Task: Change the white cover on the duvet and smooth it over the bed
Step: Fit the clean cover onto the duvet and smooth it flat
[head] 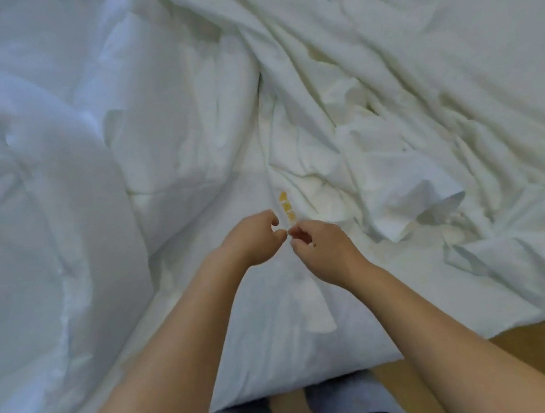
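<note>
A puffy white duvet (41, 207) is heaped over the left half of the bed. The thinner white cover (405, 94) lies crumpled across the middle and right. A small yellow tag (287, 206) shows on the cover's seam near the bed's front edge. My left hand (254, 239) and my right hand (324, 251) meet just below that tag, fingertips curled toward each other. They seem to pinch something small and pale between them, maybe a tie or button of the cover, but it is too small to tell.
The bed's front edge (320, 382) runs across the lower part of the view. Brown wooden floor (539, 352) shows at the lower right. My legs and dark shorts are at the bottom, close against the bed.
</note>
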Demonstrator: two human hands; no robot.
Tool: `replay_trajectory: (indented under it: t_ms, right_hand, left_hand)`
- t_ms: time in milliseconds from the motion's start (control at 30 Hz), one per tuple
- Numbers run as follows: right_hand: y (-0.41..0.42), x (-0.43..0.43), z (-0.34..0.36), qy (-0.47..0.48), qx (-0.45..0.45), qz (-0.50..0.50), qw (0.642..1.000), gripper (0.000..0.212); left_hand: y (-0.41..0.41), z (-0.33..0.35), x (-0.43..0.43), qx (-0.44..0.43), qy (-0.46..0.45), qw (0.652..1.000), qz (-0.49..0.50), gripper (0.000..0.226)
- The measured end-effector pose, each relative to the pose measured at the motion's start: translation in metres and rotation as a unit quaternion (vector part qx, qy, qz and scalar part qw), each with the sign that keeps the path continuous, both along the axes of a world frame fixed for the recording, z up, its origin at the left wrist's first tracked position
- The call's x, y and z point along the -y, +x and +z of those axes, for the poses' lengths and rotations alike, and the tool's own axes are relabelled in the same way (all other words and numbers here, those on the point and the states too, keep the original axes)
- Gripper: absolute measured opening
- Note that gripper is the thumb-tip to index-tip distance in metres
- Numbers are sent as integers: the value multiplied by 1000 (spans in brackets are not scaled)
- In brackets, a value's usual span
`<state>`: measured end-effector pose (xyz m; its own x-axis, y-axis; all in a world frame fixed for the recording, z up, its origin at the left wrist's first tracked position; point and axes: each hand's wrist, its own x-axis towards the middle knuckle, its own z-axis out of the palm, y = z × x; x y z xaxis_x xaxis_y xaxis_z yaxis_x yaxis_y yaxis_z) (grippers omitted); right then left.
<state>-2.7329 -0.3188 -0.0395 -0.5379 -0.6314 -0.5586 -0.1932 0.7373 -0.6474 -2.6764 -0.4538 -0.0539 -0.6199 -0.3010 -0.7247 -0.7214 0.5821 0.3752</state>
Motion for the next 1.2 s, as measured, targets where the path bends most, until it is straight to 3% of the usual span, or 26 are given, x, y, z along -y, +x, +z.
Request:
replay_trajectory:
  t_ms: [367, 533, 633, 733, 800, 867, 967, 1067, 1133, 1200]
  right_hand:
    - [-129, 72, -33, -16, -67, 67, 995, 35]
    - [-165, 110, -31, -37, -122, 58, 990, 37]
    - [-190, 137, -30, -44, -169, 50, 983, 44]
    - [-218, 173, -33, -42, -209, 39, 976, 56]
    - [-238, 202, -40, -40, -227, 34, 972, 65]
    - [-255, 232, -49, -31, -213, 31, 976, 75]
    - [-274, 259, -61, -39, -183, 3, 982, 80]
    - [-291, 265, -63, -38, -183, 32, 982, 58]
    - [-297, 268, -63, -6, -188, 51, 981, 47]
    - [-296, 273, -63, 22, -188, 54, 980, 42]
  left_hand:
    - [-107, -27, 64, -33, -27, 996, 82, 42]
    - [-154, -25, 116, -152, -42, 971, 177, 48]
    - [-195, -32, 147, -259, 5, 898, 357, 66]
    - [-241, -39, 183, -362, 117, 774, 507, 60]
    - [-270, -42, 204, -409, 177, 709, 546, 53]
    - [-295, -46, 218, -416, 243, 671, 564, 52]
    - [-312, -57, 226, -380, 339, 633, 583, 39]
    - [-308, -65, 226, -399, 396, 598, 571, 18]
    - [-304, -63, 226, -413, 388, 597, 567, 11]
    - [-303, -57, 225, -411, 377, 617, 555, 12]
